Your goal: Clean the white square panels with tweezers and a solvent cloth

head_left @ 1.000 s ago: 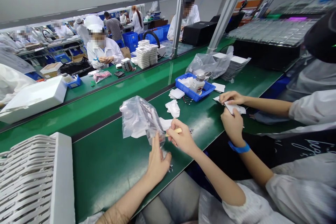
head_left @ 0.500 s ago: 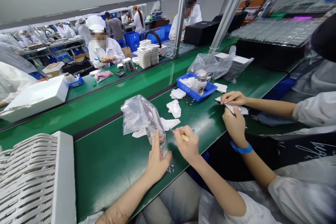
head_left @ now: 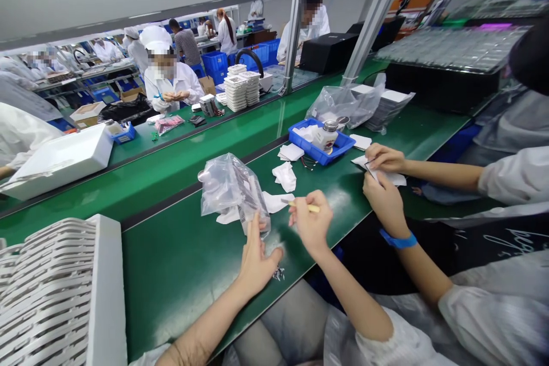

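My left hand (head_left: 256,263) lies on the green bench with its fingers stretched out and its thumb apart. Its fingertips touch the lower edge of a clear plastic bag (head_left: 221,186), which has flat items inside that I cannot make out. By the left thumb are small black and white scraps (head_left: 278,273). Closed around a slim yellow-handled tool (head_left: 314,208), my right hand (head_left: 313,223) is raised over the bench to the right of the bag. The tool's thin metal tip points left, above a white paper sheet (head_left: 277,201).
A crumpled white tissue (head_left: 285,176) and a blue tray (head_left: 315,154) with a metal-topped bottle (head_left: 326,136) lie beyond my hands. To the right, a co-worker's hands (head_left: 386,183) handle a white sheet. A white rack of slotted parts (head_left: 105,286) stands at left.
My right hand has lifted and shifted slightly up and right with the tool, away from the bag's lower corner. The left hand has stayed in place.
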`<state>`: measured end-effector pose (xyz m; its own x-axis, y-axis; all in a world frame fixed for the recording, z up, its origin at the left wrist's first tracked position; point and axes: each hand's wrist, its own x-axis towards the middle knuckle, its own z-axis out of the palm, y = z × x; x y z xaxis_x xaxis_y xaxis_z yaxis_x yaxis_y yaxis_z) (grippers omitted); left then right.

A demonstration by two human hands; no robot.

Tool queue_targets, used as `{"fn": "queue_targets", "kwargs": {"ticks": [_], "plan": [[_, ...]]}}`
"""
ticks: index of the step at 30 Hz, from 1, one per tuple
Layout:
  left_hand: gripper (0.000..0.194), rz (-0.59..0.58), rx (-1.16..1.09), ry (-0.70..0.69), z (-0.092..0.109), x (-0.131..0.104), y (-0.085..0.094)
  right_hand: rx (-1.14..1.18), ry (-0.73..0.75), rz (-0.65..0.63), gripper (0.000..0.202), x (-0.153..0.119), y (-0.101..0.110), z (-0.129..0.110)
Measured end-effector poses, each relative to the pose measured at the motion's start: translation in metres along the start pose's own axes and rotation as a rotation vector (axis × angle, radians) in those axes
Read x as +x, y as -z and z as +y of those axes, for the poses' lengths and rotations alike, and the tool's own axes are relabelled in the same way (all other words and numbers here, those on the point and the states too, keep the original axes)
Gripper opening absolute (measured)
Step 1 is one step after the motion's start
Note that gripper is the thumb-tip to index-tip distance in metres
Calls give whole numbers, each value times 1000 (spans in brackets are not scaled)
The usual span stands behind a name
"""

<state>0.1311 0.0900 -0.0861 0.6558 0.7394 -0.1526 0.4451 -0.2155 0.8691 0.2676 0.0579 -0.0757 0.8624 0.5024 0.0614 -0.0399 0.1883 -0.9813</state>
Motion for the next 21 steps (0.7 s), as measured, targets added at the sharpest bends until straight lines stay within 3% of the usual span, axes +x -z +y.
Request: {"fn": "queue_targets", "kwargs": {"ticks": [2,7,12,18,21], "plan": [[91,0,-5,9,1,-1,-1,12,-3,-5,22,1,3,-3],[90,-21,-12,10,3,-1,1,-1,-55,-207,22,-13,-5,4],[91,-34,-17,15,5,-1,3,48,7,0,21,3,-4,3],[92,-24,-33,11,2,-1,0,5,-20,-168,22,0,-5,3],[90,-9,-39,14,2,-1,1,1,23,-65,22,6,0,3]]}}
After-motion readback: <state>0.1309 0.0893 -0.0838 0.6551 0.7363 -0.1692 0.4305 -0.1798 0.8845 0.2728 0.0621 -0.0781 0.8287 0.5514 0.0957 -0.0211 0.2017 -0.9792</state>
